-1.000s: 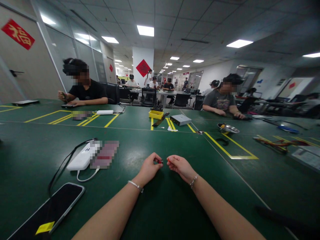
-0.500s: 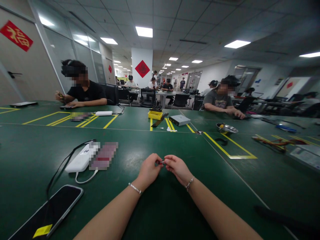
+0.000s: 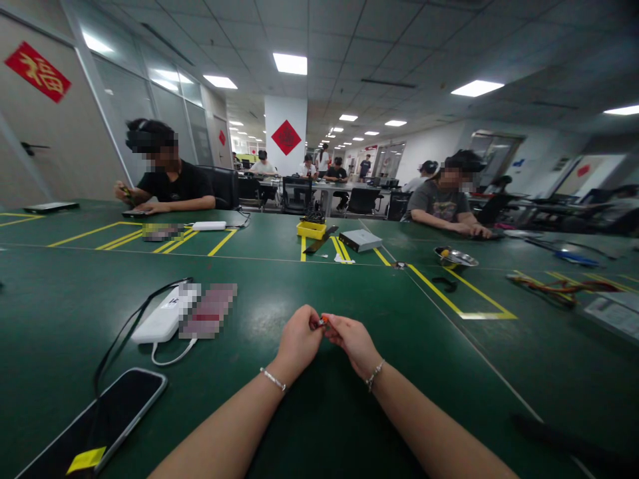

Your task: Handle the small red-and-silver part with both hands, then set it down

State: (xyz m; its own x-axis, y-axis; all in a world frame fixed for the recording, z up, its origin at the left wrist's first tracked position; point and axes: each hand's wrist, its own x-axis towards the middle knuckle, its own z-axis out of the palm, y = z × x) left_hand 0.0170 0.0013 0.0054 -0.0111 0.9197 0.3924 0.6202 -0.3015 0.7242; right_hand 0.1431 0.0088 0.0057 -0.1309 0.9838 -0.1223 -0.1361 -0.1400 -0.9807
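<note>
Both of my hands meet above the green table (image 3: 259, 412), in front of me. Between their fingertips is a small part with orange and silvery bits (image 3: 323, 320), mostly covered by the fingers and too small to name. My left hand (image 3: 298, 339) is closed, pinching its left side with thumb and forefinger. From the other side, my right hand (image 3: 353, 339) pinches it too, its fingers curled together. A phone (image 3: 107, 412) with a yellow sticker lies to the left of my forearms.
A white power bank (image 3: 164, 316) with a cable lies at the left. Farther back are a yellow bin (image 3: 311, 231), a grey metal box (image 3: 360, 240) and a metal dish (image 3: 456, 257). Two people sit across the table. Wires (image 3: 554, 287) lie at the right.
My right fingers have shifted slightly left and turned against the small part; its orange bit now shows more. My left hand stays almost in place.
</note>
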